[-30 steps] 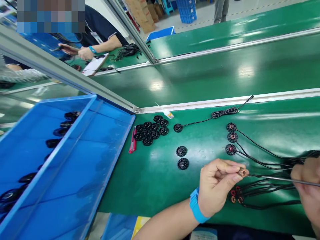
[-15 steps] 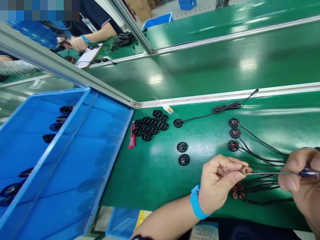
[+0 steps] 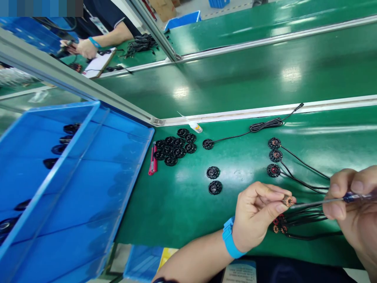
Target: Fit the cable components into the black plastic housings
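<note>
Left hand pinches one copper-wound core, right hand grips one screwdriver, beyond three cabled discs in line.

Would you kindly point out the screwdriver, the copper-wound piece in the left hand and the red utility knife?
Screwdriver [image 3: 349, 197]: head view, on the dark handle's front end.
Copper-wound piece [image 3: 289, 201]: head view, on its copper-coloured face.
Red utility knife [image 3: 152, 163]: head view, on its red body.

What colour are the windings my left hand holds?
Copper-orange windings, shown in the head view.
</note>
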Tool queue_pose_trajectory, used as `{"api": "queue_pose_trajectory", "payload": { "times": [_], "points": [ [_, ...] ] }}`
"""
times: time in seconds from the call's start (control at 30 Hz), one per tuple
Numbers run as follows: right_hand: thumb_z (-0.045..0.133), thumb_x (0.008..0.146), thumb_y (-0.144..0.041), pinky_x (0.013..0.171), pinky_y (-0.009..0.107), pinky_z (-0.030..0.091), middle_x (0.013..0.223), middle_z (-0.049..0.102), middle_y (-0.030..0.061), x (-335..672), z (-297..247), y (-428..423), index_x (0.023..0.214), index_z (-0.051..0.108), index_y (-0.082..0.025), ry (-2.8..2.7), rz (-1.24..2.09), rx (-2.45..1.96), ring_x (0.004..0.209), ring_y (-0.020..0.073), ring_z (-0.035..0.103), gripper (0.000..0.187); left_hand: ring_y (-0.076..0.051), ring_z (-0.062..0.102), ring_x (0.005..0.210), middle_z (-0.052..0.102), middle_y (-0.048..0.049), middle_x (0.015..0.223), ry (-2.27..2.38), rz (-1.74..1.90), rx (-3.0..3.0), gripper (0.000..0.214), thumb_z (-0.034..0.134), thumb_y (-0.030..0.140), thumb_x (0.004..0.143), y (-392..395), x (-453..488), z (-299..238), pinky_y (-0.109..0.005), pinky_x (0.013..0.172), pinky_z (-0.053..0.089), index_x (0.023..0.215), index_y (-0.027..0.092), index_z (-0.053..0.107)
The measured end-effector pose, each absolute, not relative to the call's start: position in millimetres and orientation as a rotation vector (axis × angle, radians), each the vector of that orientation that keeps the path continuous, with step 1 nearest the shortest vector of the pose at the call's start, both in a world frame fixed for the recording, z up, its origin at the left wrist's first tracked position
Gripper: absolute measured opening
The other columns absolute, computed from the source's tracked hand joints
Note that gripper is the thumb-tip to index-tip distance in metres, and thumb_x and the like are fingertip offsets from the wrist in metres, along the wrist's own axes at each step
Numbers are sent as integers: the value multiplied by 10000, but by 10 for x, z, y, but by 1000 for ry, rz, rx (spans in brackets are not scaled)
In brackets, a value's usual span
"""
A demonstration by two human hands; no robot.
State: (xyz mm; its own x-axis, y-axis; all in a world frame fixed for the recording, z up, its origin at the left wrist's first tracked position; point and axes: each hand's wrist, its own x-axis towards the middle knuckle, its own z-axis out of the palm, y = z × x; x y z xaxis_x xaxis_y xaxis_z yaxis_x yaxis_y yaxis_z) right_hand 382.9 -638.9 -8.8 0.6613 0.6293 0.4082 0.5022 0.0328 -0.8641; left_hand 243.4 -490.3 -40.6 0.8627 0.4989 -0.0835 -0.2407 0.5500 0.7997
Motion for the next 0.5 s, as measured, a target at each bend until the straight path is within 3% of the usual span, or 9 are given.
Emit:
{"api": "queue_pose_trajectory", "payload": {
  "times": [0.1,0.27,0.5],
  "points": [
    [252,1157,-440,414,279,462,790,571,30,3823,-36,-6368,921,591,-259,-554,464,-1355,484,120,566,451,-150,849,927,852,-17,1042,276,455,838,201,889,193,890,-4900,2450,-390,-234,873,688,916,177,690],
    [518,1021,-736,358,285,446,769,589,4,3807,-48,-6356,859,661,-299,-341,469,-1304,458,133,538,488,-156,850,916,857,-30,1025,293,441,809,204,907,208,878,-4896,2460,-360,-231,868,690,895,160,710],
    [603,988,-730,404,283,515,758,618,-9,3811,-39,-6285,849,674,-290,-310,480,-1293,456,122,556,467,-81,835,960,862,40,1090,190,460,724,176,832,59,920,-4888,2467,-334,-154,888,659,983,216,785]
  ]
}}
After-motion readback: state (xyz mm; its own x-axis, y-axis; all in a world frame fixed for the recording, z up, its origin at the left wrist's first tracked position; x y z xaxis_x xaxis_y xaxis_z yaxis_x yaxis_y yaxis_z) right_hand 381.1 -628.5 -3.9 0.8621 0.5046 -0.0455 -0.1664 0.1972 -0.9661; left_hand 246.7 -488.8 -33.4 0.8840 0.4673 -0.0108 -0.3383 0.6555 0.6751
